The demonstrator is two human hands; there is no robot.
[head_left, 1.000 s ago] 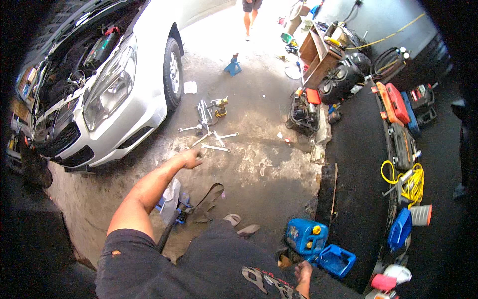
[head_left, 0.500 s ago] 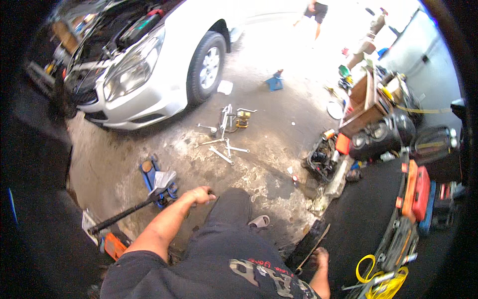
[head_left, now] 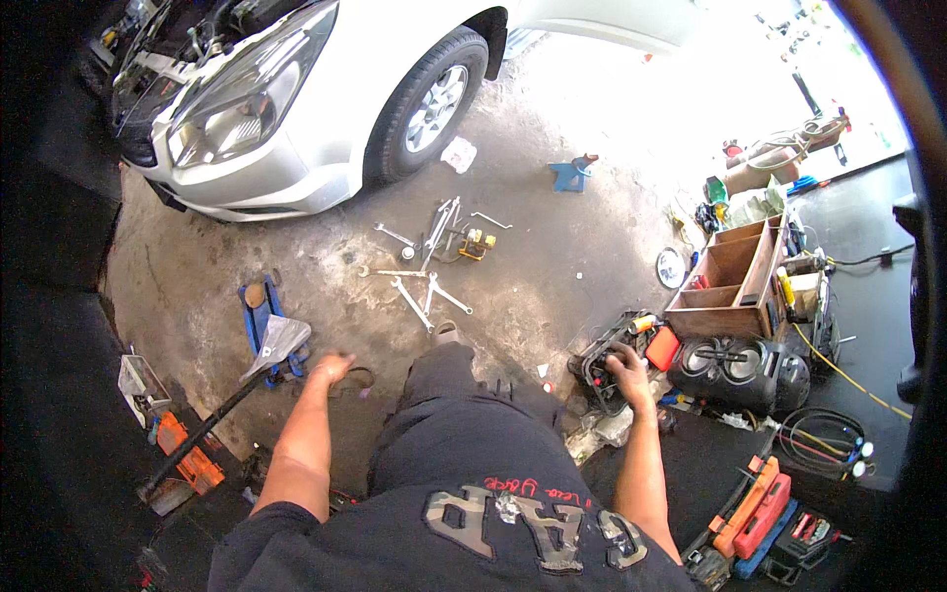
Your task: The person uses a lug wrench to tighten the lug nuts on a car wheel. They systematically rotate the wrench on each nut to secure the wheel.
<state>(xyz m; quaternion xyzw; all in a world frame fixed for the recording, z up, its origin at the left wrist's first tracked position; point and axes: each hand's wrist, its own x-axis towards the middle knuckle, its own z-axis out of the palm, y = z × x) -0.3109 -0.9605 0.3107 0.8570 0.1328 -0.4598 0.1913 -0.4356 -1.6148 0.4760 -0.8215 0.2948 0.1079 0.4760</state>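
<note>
My left hand (head_left: 333, 368) is low on the left, just right of the blue floor jack (head_left: 264, 321). Its fingers look curled, and a dark curved thing beside the fingertips is too unclear to name. My right hand (head_left: 625, 373) is over the near edge of a black tray of tools and parts (head_left: 595, 362). Its fingers are spread, with nothing visible in them; whether they touch the tray's contents I cannot tell. An orange-red box (head_left: 662, 348) lies beside that hand. Ahead of me, several wrenches (head_left: 412, 303) lie on the floor near a small yellow device (head_left: 477, 244).
A silver car (head_left: 296, 168) with its bonnet up stands ahead left, its front wheel (head_left: 434, 109) turned. A blue stand (head_left: 570, 176) is on the floor beyond the wrenches. A wooden compartment box (head_left: 725, 266) and toolboxes (head_left: 764, 513) line the right. The jack's black handle (head_left: 207, 429) points toward me.
The view has turned and moved forward toward the tray. My right hand has come up from the lower right to the tool tray. My left hand has shifted left, closer to the jack.
</note>
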